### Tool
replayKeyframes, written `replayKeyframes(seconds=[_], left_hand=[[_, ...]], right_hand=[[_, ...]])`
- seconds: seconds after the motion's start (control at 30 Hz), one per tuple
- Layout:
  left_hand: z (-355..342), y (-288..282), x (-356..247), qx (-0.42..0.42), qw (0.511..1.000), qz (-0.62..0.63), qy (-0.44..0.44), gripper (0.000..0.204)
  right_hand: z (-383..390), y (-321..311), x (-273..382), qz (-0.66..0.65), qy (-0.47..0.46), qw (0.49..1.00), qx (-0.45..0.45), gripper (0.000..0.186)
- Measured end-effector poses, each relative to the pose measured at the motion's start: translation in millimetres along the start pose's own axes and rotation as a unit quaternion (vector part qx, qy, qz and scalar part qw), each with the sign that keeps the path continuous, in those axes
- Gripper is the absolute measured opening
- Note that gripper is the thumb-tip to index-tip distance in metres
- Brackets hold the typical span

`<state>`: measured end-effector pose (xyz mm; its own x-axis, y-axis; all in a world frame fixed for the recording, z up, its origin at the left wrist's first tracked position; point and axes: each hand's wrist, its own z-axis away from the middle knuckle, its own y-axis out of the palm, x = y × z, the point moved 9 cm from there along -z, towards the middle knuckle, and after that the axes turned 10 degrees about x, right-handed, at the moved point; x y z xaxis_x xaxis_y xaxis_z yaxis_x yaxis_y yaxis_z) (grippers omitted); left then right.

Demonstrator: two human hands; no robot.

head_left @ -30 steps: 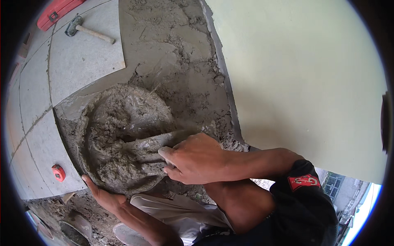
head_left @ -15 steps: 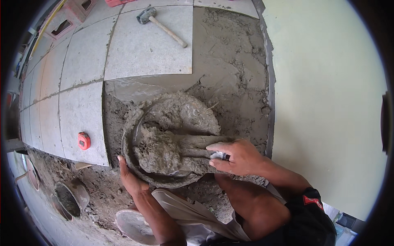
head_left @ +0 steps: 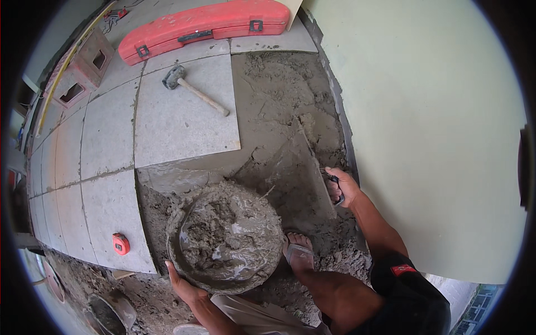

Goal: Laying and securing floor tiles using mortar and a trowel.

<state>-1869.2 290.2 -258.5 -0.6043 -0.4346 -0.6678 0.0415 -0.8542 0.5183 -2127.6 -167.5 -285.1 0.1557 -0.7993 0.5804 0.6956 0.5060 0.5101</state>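
Observation:
My right hand (head_left: 345, 187) is closed round the black handle of a plastering trowel (head_left: 317, 164). The long blade is tilted on edge over the wet mortar bed (head_left: 279, 84), its face smeared with mortar. My left hand (head_left: 187, 289) grips the near left side of a round tub (head_left: 174, 234) crusted with mortar. Wet, lumpy mortar (head_left: 229, 229) fills much of this tub, which stands close to my legs. Fingers of the left hand are partly hidden under its side.
Pale floor tiles (head_left: 184, 123) lie on the left, bearing a mallet (head_left: 198, 96), a red tape measure (head_left: 120, 244) and a long red case (head_left: 206, 28). A pale green wall (head_left: 424, 139) bounds the right. Another bucket (head_left: 114, 312) sits lower left; my sandalled foot (head_left: 300, 251) is beside the tub.
My right hand has carried the trowel from over the tub, up and right to the mortar bed. The mortar heaped on its blade is gone. My left hand stays at the tub; the view has shifted.

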Motion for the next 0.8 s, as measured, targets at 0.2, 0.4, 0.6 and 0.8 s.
replayKeyframes(seconds=[0.2,0.4,0.6,0.8], left_hand=[[-6.0,-18.6,-5.2,0.010,1.000,-0.006,0.011,0.058],[-3.8,-3.6,4.1,0.033,0.999,0.029,-0.024,0.060],[-5.0,-16.6,-1.0,0.044,0.999,0.017,-0.018,0.059],[-2.9,-6.9,2.7,0.062,0.997,0.017,-0.033,0.058]], right_hand=[[-1.8,-1.4,39.9,0.454,-0.175,0.865,-0.125,0.043],[-41.6,11.0,88.2,0.728,-0.139,0.588,-0.323,0.049],[-103.8,8.4,170.4,0.713,-0.180,0.568,-0.370,0.045],[-109.0,-11.2,182.5,0.660,-0.175,0.621,-0.385,0.045]])
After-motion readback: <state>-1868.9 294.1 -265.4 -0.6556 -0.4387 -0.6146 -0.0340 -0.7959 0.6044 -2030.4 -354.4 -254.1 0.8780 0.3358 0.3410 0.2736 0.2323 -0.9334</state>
